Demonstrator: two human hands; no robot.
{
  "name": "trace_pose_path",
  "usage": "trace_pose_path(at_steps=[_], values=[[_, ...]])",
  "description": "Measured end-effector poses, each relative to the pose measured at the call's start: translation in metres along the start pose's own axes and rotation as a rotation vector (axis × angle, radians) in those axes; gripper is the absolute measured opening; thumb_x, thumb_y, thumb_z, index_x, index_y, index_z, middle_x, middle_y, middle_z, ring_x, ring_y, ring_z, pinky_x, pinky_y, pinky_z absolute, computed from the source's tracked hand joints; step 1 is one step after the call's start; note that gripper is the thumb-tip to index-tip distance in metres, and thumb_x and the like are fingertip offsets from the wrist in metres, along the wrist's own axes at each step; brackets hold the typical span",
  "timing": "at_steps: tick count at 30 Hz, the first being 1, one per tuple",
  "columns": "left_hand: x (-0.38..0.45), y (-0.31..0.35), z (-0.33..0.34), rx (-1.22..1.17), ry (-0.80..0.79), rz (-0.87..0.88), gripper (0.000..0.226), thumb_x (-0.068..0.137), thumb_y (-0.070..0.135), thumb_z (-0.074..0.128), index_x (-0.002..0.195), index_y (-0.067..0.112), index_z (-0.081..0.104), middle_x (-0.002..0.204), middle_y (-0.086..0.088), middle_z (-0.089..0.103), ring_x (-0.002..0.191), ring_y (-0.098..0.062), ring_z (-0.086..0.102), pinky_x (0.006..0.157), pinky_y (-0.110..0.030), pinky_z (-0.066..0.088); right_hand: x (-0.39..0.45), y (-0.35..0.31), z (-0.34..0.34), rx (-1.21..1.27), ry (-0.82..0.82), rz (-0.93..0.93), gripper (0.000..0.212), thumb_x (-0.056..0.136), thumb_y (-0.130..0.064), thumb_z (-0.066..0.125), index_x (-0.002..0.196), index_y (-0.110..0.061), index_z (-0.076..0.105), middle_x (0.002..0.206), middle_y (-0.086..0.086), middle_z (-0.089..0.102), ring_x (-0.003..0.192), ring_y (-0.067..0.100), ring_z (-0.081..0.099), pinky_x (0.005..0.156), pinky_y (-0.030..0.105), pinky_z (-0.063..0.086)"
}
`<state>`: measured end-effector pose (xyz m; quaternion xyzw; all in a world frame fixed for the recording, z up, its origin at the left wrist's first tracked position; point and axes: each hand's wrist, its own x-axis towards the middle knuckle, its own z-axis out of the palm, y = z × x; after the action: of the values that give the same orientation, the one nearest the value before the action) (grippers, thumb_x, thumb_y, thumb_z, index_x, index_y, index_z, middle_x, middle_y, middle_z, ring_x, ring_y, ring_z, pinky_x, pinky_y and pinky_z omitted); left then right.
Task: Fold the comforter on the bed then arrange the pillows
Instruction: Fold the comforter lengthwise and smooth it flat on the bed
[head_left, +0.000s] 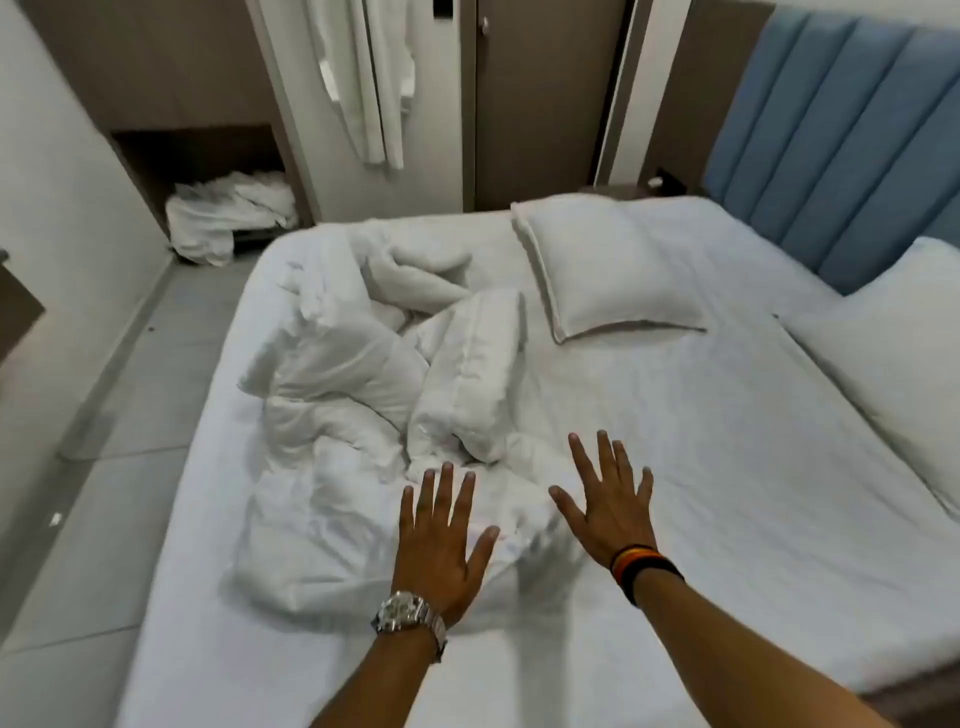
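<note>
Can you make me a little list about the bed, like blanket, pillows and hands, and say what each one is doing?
comforter: crumpled in a heap, not folded
pillow one: lying flat on the sheet
pillow two: by the blue headboard
left hand: open, fingers spread over the comforter
right hand: open, fingers spread

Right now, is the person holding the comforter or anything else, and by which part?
Nothing is held. Both the left hand and the right hand are spread flat with straight fingers over the crumpled comforter.
</note>
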<state>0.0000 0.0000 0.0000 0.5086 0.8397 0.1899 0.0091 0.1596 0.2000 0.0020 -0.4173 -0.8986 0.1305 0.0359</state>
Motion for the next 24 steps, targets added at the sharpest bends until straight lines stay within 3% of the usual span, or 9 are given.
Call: trace_pose_path(at_steps=[3,8,10,12,14,16,18,21,24], values=[[0.005,0.013,0.065,0.008,-0.072,-0.054,0.073,0.105,0.062,0.023,0.167,0.024,0.017,0.175,-0.005,0.005,0.162,-0.026,0.002,0.126,-0.058,0.013,0.02,0.048,0.051,-0.017,-0.093,0.072,0.08,0.099,-0.078,0.022,0.16,-0.05,-0.021,0.178,0.004,-0.014,0.164,0.027,-0.012,0.127,0.065,-0.002],[0.027,0.015,0.144,0.137,-0.042,-0.132,0.073,0.103,0.061,0.031,0.166,0.024,0.024,0.174,-0.008,0.016,0.161,-0.035,0.009,0.124,-0.067,0.005,0.073,0.092,0.108,0.081,-0.173,0.108,0.089,0.094,-0.085,0.03,0.161,-0.051,-0.018,0.178,0.01,-0.008,0.164,0.031,-0.004,0.127,0.066,-0.001],[0.036,0.008,0.167,0.197,-0.037,-0.161,0.075,0.102,0.062,0.031,0.165,0.023,0.024,0.174,-0.007,0.017,0.16,-0.038,0.007,0.123,-0.069,-0.002,0.092,0.101,0.129,0.147,-0.239,0.126,0.094,0.09,-0.088,0.033,0.161,-0.053,-0.017,0.177,0.013,0.009,0.162,0.034,0.013,0.126,0.065,0.007],[0.042,0.0,0.186,0.217,-0.025,-0.177,0.076,0.102,0.062,0.032,0.166,0.023,0.022,0.174,-0.006,0.015,0.16,-0.039,0.005,0.122,-0.07,-0.005,0.101,0.102,0.146,0.193,-0.258,0.146,0.099,0.085,-0.092,0.036,0.163,-0.053,-0.012,0.165,0.016,0.037,0.151,0.036,0.037,0.122,0.06,0.025],[0.043,-0.008,0.196,0.223,-0.029,-0.195,0.076,0.102,0.062,0.032,0.167,0.024,0.02,0.175,-0.005,0.014,0.16,-0.039,0.003,0.122,-0.069,-0.006,0.103,0.1,0.153,0.268,-0.221,0.169,0.104,0.081,-0.091,0.046,0.165,-0.05,-0.001,0.148,0.013,0.052,0.137,0.035,0.05,0.112,0.051,0.04],[0.041,-0.006,0.198,0.217,-0.046,-0.199,0.075,0.102,0.062,0.031,0.167,0.025,0.019,0.174,-0.005,0.015,0.161,-0.038,0.004,0.123,-0.068,-0.007,0.098,0.097,0.149,0.371,-0.229,0.186,0.102,0.081,-0.08,0.063,0.164,-0.048,0.013,0.14,0.009,0.06,0.128,0.033,0.059,0.1,0.042,0.047],[0.036,-0.001,0.191,0.212,-0.061,-0.203,0.074,0.102,0.062,0.029,0.166,0.025,0.021,0.173,-0.005,0.02,0.16,-0.038,0.007,0.123,-0.069,-0.005,0.087,0.092,0.133,0.495,-0.238,0.204,0.088,0.082,-0.063,0.075,0.157,-0.048,0.033,0.134,0.001,0.068,0.124,0.03,0.062,0.093,0.035,0.047],[0.026,0.017,0.168,0.145,-0.069,-0.259,0.074,0.101,0.063,0.025,0.166,0.027,0.023,0.17,-0.003,0.032,0.16,-0.035,0.013,0.122,-0.069,-0.003,0.052,0.09,0.084,0.787,-0.185,0.264,0.062,0.079,-0.046,0.087,0.136,-0.041,0.063,0.123,-0.013,0.072,0.12,0.016,0.065,0.096,0.028,0.049],[0.013,0.047,0.142,-0.007,-0.003,-0.216,0.069,0.103,0.064,0.027,0.163,0.031,0.03,0.163,0.005,0.044,0.158,-0.033,0.022,0.124,-0.065,0.0,-0.019,0.117,0.032,0.896,-0.173,0.345,0.051,0.066,-0.061,0.09,0.111,-0.044,0.075,0.1,-0.025,0.077,0.094,-0.005,0.071,0.078,0.021,0.052]])
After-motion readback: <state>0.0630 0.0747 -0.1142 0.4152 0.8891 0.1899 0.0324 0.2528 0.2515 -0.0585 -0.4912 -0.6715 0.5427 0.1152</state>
